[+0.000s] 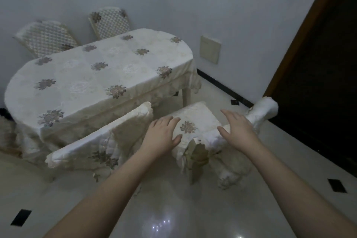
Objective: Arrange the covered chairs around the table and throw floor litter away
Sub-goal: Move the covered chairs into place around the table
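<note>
Both hands out, fingers spread and holding nothing: left hand (164,133) flat over the cream, flower-embroidered fabric-covered chair (195,121), right hand (238,127) at its padded top rail. Chair directly under the fingertips, oval cloth-draped table (96,75) just beyond them. Probably heavy and rigid beneath a soft, slipping cover; best gripped on the rail itself.

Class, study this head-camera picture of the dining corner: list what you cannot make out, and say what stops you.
- Doorway, right: too dark to see inside.
- Far chairs: seats and legs hidden behind the table.
- Table underside: covered by the draped cloth.
- Fluffy shape, left: cut off by the edge.
- Left hand and right hand over the near chair: contact unclear.
</note>
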The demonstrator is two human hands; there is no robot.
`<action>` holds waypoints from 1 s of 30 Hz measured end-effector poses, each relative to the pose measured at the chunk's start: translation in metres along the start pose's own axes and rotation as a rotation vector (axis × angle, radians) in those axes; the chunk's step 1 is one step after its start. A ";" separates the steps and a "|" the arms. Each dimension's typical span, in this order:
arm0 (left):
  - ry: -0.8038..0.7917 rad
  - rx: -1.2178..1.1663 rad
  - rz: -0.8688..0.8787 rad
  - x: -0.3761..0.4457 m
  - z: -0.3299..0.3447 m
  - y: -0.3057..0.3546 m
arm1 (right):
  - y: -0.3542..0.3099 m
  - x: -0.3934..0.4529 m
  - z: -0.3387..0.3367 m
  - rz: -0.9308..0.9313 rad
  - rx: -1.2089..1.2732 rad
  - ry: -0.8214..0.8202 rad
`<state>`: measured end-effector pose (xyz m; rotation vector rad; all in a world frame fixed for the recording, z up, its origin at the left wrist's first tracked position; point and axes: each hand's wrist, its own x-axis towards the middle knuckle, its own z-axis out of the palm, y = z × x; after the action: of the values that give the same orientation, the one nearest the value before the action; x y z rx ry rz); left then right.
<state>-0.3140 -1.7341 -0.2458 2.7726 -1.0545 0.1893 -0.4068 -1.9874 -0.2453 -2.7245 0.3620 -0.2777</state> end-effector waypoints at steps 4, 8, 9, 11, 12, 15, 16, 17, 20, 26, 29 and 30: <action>0.009 -0.012 -0.010 0.027 0.003 0.063 | 0.063 -0.024 -0.027 0.080 0.054 0.015; -0.012 -0.042 -0.027 0.045 0.022 0.122 | 0.119 -0.036 -0.046 0.051 0.027 -0.001; -0.017 -0.051 -0.031 0.047 0.026 0.134 | 0.130 -0.037 -0.051 0.048 0.017 -0.006; -0.037 -0.059 -0.035 0.050 0.033 0.154 | 0.147 -0.037 -0.059 0.051 0.011 -0.011; -0.051 -0.048 -0.030 0.051 0.038 0.160 | 0.155 -0.035 -0.062 0.048 0.016 -0.010; -0.084 0.009 -0.012 0.054 0.049 0.171 | 0.169 -0.025 -0.063 0.014 0.034 -0.011; -0.090 0.017 -0.013 0.056 0.051 0.172 | 0.172 -0.020 -0.062 0.000 0.037 -0.014; -0.095 0.023 -0.018 0.058 0.054 0.173 | 0.175 -0.015 -0.059 -0.009 0.037 -0.020; -0.124 0.045 -0.038 0.067 0.065 0.172 | 0.183 0.004 -0.048 -0.009 0.037 -0.046; -0.307 0.040 -0.059 0.115 0.094 0.164 | 0.208 0.052 -0.022 -0.042 -0.048 -0.152; -0.432 0.030 -0.050 0.137 0.109 0.164 | 0.229 0.079 -0.014 -0.065 -0.182 -0.297; -0.446 0.027 -0.053 0.142 0.115 0.163 | 0.236 0.087 -0.012 -0.070 -0.209 -0.304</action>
<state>-0.3107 -1.9690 -0.3144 2.9358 -1.0656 -0.4447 -0.3770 -2.2275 -0.3142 -2.9269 0.2193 0.1661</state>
